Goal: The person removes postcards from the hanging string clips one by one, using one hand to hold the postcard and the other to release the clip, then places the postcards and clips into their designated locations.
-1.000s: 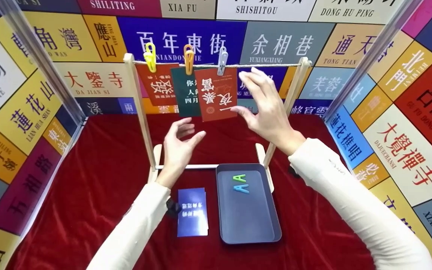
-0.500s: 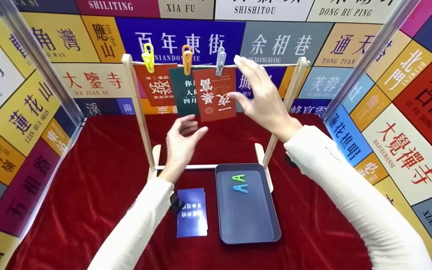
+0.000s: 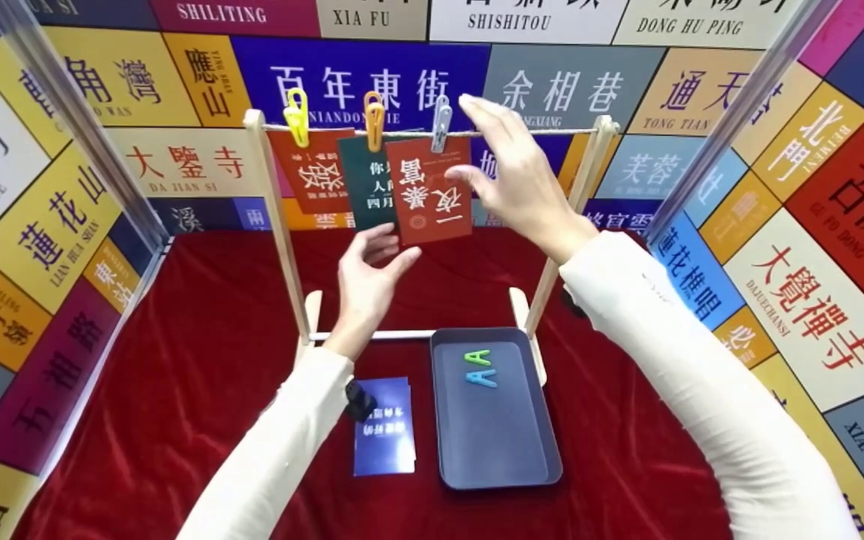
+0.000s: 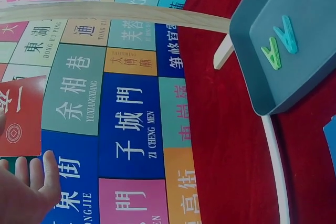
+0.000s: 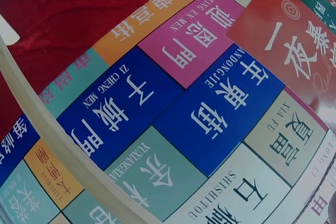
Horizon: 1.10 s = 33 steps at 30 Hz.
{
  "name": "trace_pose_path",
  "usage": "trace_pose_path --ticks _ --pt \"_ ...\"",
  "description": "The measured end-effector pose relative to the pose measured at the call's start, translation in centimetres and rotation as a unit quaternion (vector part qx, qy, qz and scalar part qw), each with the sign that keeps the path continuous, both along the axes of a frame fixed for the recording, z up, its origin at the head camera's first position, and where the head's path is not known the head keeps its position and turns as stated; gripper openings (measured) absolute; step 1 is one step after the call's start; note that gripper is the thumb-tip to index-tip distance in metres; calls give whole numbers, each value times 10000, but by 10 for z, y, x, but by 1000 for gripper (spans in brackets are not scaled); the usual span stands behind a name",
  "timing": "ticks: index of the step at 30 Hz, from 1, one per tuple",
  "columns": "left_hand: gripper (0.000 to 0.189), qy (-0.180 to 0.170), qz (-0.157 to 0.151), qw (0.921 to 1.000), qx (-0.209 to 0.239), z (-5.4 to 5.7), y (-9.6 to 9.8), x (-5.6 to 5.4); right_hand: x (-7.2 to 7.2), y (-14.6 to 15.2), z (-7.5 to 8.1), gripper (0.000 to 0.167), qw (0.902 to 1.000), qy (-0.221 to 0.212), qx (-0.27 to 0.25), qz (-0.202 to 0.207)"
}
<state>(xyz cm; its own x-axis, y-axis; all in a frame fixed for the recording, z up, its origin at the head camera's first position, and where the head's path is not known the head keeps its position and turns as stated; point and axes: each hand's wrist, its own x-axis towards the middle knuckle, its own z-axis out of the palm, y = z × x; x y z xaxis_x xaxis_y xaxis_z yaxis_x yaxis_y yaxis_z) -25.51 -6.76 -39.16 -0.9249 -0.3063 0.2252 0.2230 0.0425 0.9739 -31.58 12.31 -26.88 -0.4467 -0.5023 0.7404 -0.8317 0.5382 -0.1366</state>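
A red card (image 3: pixel 432 191) with white characters hangs from the rope (image 3: pixel 544 132), held by a grey clothespin (image 3: pixel 441 126). My right hand (image 3: pixel 526 184) is raised beside that clothespin and the card's right edge, fingers extended and thumb apart, gripping nothing visible. At the card's lower left corner is my left hand (image 3: pixel 368 285), its fingers loosely bent; whether they touch the card cannot be told. A dark green card (image 3: pixel 369 180) under an orange clothespin (image 3: pixel 374 120) hangs partly behind the red one. Farther left, another red card (image 3: pixel 312 176) hangs from a yellow clothespin (image 3: pixel 297 118).
The wooden rack (image 3: pixel 280 217) stands on red cloth (image 3: pixel 199 360). In front lies a dark tray (image 3: pixel 499 450) with a green clothespin (image 3: pixel 477 357) and a blue clothespin (image 3: pixel 481 378). Left of it are blue cards (image 3: pixel 385 450), stacked. Printed walls (image 3: pixel 582 82) surround the cloth.
My right hand has moved left and up, from the card's right edge toward the grey clothespin. My left hand has shifted slightly right and up toward the card's lower corner. The hanging cards stay clipped.
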Motion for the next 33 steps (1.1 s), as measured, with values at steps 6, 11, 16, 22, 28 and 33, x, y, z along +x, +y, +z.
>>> trace_pose_path --ticks 6,11,16,22,28,33 --pt "47 38 52 9998 165 2 3 -3 -2 -3 5 67 9999 -150 73 -30" --pt "46 69 177 9995 249 3 6 -6 -3 -6 8 66 9998 -214 56 -5" --pt "47 -82 333 9985 431 5 9 -10 -6 -10 11 66 9999 -107 14 -28" --pt "47 -99 378 9974 599 5 10 -14 -11 -14 16 66 9995 -276 0 -120" --pt "44 -208 388 9965 712 3 13 -17 -14 -16 25 64 9982 -460 193 -327" --pt "43 -424 259 9932 1051 -1 15 -20 -14 -18 30 65 9949 -769 364 -534"
